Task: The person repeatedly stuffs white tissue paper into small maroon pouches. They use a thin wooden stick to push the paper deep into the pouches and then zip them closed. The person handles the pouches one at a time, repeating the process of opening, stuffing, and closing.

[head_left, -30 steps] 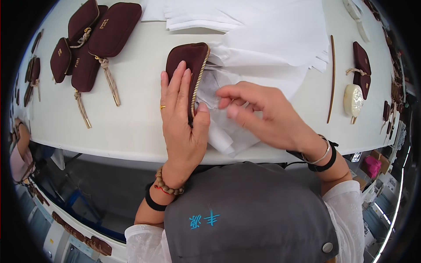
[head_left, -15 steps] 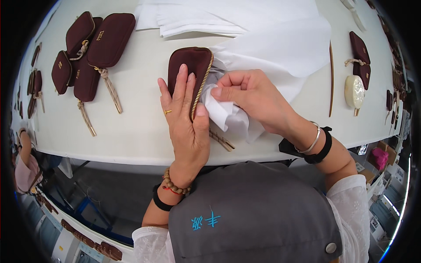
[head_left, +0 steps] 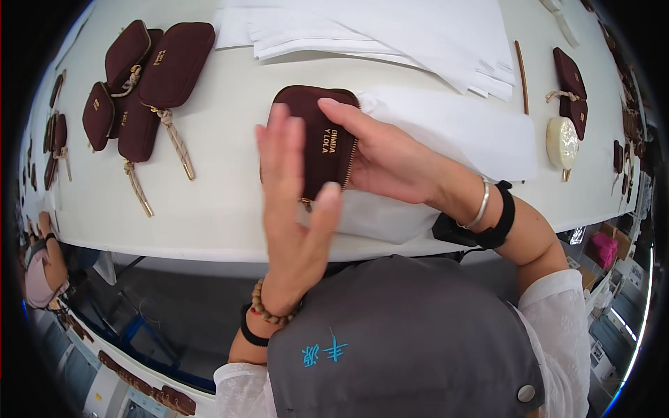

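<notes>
While the white worktop (head_left: pixel 209 209) curved away toward the rim of the head view, a small dark maroon zip pouch (head_left: pixel 317 143) stood near its front edge, held up off the surface with its gold zip running down the right side and a small block of gold lettering on its face. The right hand (head_left: pixel 390 157) had closed around that pouch from the right, its thumb laid across the top corner and the fingers tucked behind, partly hidden. The left hand (head_left: pixel 296 209) was flat and open, fingers spread and upright, holding nothing, its fingertips just in front of the pouch and covering the lower left part of it. Under and to the right of the pouch lay a sheet of white tissue paper (head_left: pixel 453 132), and farther back a fanned stack of white sheets (head_left: pixel 390 31). At the far left sat a cluster of maroon pouches (head_left: pixel 150 76) with tan braided pulls, each bearing a small gold mark. To the right lay a thin wooden stick (head_left: pixel 521 76), a round cream-coloured disc (head_left: pixel 562 143), and two more maroon pieces (head_left: pixel 570 87) just behind it.
</notes>
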The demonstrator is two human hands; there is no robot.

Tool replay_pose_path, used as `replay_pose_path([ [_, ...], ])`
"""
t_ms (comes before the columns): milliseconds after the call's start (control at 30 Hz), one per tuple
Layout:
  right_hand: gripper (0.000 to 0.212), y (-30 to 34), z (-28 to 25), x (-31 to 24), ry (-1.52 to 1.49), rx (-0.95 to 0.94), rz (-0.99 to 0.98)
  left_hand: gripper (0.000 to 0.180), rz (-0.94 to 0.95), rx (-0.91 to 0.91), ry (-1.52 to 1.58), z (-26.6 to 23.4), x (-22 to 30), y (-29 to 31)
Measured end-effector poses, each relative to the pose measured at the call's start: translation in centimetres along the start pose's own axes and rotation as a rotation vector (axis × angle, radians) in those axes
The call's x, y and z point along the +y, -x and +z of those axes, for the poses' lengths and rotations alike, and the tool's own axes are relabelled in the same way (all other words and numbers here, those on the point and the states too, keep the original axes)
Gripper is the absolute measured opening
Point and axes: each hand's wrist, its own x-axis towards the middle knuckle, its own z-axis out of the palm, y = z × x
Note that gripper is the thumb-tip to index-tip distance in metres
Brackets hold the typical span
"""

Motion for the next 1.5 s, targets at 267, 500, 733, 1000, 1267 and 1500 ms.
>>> replay_pose_path([
  [267, 0.045, 2.5, -0.6, -0.5, 0.041, -0.095, -0.066, 0.051, -0.525, 0.104, 0.668, -0.7, 0.2, -1.9],
  [500, 0.036, 1.8, -0.9, -0.6, -0.047, -0.157, -0.115, 0.062, -0.399, 0.122, 0.963, 1.7, -0.6, -1.2],
  [733, 0.037, 1.0, -0.4, -1.1, 0.019, 0.048, -0.071, 0.049, -0.512, 0.156, 0.955, 0.7, -1.5, -1.6],
  [1000, 0.049, 3.1, -6.0, -0.2, 0.171, 0.03, -0.17, 0.064, -0.268, -0.007, 0.504, 0.9, -0.4, -2.6],
  [1267, 0.057, 4.1, 0.1, -0.4, 0.525, 0.028, -0.135, 0.061, -0.253, 0.048, 0.613, -0.1, -2.0, -1.3],
  [1500, 0.058, 4.7, -0.9, -0.5, 0.439, 0.077, -0.173, 0.055, -0.258, 0.026, 0.479, 0.4, -0.5, -2.2],
])
